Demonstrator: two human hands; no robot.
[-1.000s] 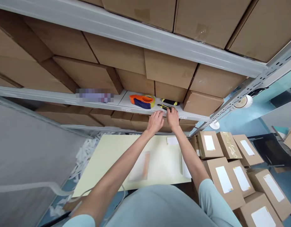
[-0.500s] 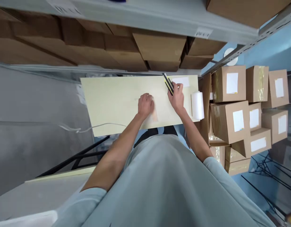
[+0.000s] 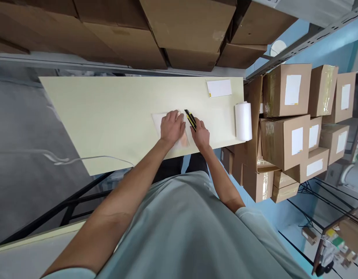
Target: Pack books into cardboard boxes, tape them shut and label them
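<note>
My left hand rests on a thin whitish, see-through packet on the pale yellow tabletop. Its bent fingers press on the packet's upper part and cover much of it. Something peach-coloured shows at the packet's lower right. Just to the right, my right hand is closed around a black and yellow utility knife. The knife tilts up and to the left, its tip beyond the packet's upper right side. Whether the blade is out, I cannot tell.
A white label card lies at the table's back right. On the right edge stands a white roll. Cardboard boxes fill the shelf behind, and labelled cartons are stacked at right. A white cable crosses the front left.
My right hand has brought the utility knife left and toward me, from beside the label card to beside the packet. My left hand stays on the packet. The view has shifted.
</note>
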